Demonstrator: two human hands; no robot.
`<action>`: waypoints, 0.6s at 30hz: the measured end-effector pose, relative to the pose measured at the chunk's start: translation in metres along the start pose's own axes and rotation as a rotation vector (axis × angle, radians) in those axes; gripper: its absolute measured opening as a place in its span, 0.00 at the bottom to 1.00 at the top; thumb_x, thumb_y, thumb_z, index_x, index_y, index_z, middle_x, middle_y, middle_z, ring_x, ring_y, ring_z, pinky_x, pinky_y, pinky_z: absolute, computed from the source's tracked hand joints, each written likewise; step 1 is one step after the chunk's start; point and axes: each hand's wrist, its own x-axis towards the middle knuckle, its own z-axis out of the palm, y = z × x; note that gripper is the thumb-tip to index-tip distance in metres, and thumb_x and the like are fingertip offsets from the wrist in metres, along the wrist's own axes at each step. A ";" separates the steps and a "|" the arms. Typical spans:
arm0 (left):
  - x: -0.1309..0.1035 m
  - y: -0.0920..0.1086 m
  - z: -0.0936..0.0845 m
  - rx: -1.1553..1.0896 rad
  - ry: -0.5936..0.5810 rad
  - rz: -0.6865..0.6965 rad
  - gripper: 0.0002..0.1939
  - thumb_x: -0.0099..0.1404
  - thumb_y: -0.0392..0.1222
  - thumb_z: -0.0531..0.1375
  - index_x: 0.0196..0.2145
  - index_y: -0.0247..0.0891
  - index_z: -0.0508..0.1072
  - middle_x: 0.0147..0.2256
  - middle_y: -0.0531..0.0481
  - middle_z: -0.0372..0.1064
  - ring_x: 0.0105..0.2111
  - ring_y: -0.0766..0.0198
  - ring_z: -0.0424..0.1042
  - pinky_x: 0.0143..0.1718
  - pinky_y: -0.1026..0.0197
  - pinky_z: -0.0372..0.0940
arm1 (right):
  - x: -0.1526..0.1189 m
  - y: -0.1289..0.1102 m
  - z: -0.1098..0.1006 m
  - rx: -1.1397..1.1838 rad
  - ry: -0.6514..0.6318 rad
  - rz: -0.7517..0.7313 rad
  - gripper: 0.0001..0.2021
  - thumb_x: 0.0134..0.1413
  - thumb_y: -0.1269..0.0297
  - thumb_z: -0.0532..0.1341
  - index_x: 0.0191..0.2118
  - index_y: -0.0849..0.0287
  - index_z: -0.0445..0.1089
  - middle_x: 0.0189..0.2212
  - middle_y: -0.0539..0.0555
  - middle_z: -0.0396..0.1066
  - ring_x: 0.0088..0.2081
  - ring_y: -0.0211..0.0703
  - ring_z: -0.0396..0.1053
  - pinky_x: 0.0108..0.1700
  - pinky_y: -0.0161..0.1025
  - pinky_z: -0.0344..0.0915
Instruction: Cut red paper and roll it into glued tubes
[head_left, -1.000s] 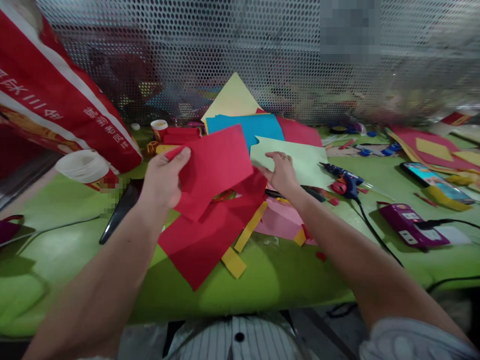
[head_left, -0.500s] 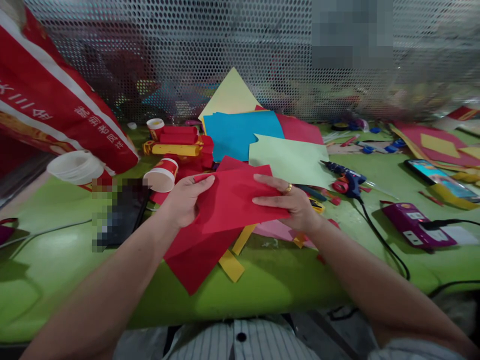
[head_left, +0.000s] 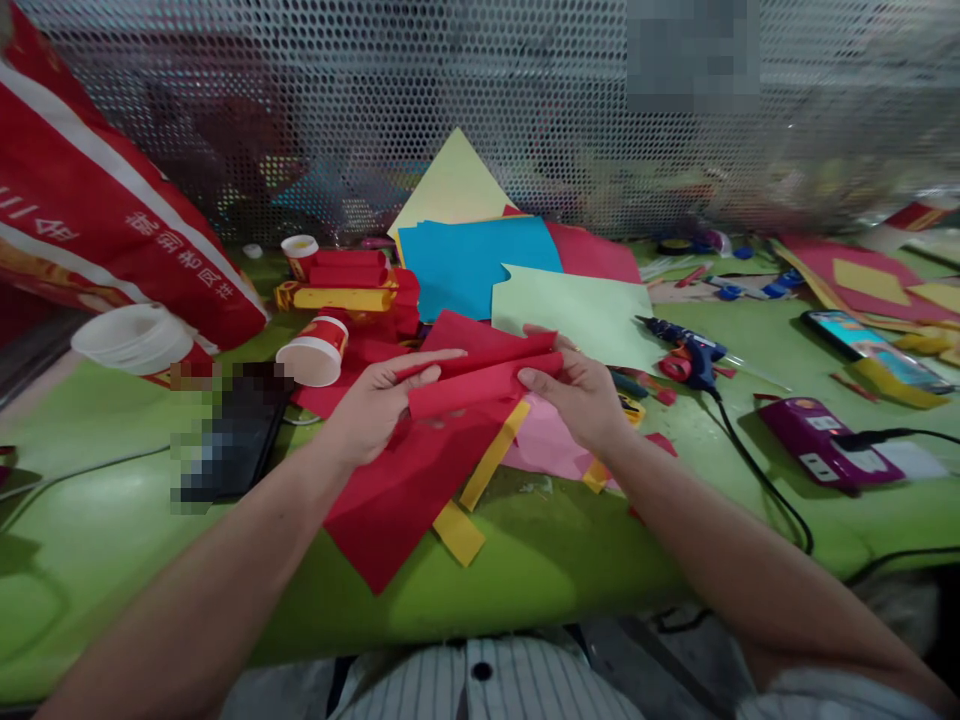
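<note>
A sheet of red paper (head_left: pixel 480 384), curled over on itself into a loose roll, is held between both my hands. My left hand (head_left: pixel 379 400) pinches its left end between thumb and fingers. At the right end my right hand (head_left: pixel 581 392) grips it, thumb in front and fingers behind. Below the roll lies a larger red sheet (head_left: pixel 405 510) on the green table, with yellow paper strips (head_left: pixel 459 535) and a pink sheet (head_left: pixel 544 440) beside it. Farther back are a pale green sheet (head_left: pixel 577 315) and blue sheets (head_left: pixel 480 265).
A tipped paper cup (head_left: pixel 313 352), rolled paper tubes (head_left: pixel 345 275) and a dark phone (head_left: pixel 251 430) lie to the left, near stacked white cups (head_left: pixel 135 340). To the right are a glue gun (head_left: pixel 694 360) with its cord, a purple power socket (head_left: pixel 825 445) and a lit phone (head_left: pixel 870 350).
The red sheet, flat between my hands before, is now bent over into a roll. My right thumb has come round to the front, and both hands have turned inward.
</note>
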 end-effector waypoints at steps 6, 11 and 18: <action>-0.003 0.001 -0.001 -0.044 -0.111 -0.026 0.19 0.56 0.50 0.61 0.44 0.39 0.75 0.35 0.43 0.77 0.30 0.56 0.77 0.25 0.62 0.70 | 0.001 0.007 0.001 0.123 -0.065 0.229 0.11 0.37 0.57 0.66 0.25 0.60 0.71 0.25 0.51 0.72 0.28 0.38 0.68 0.33 0.41 0.69; -0.005 0.003 0.000 0.164 -0.143 -0.006 0.13 0.53 0.43 0.65 0.37 0.41 0.78 0.44 0.44 0.74 0.33 0.57 0.76 0.29 0.63 0.71 | 0.001 0.005 0.002 0.146 -0.075 0.295 0.14 0.35 0.56 0.67 0.26 0.61 0.69 0.22 0.50 0.70 0.24 0.37 0.67 0.29 0.38 0.68; 0.001 0.027 -0.025 0.047 0.230 0.176 0.08 0.51 0.31 0.62 0.30 0.39 0.76 0.21 0.53 0.73 0.18 0.66 0.72 0.21 0.66 0.70 | 0.015 0.006 0.010 0.012 0.057 0.100 0.15 0.49 0.52 0.58 0.39 0.56 0.63 0.31 0.50 0.67 0.27 0.35 0.68 0.27 0.35 0.67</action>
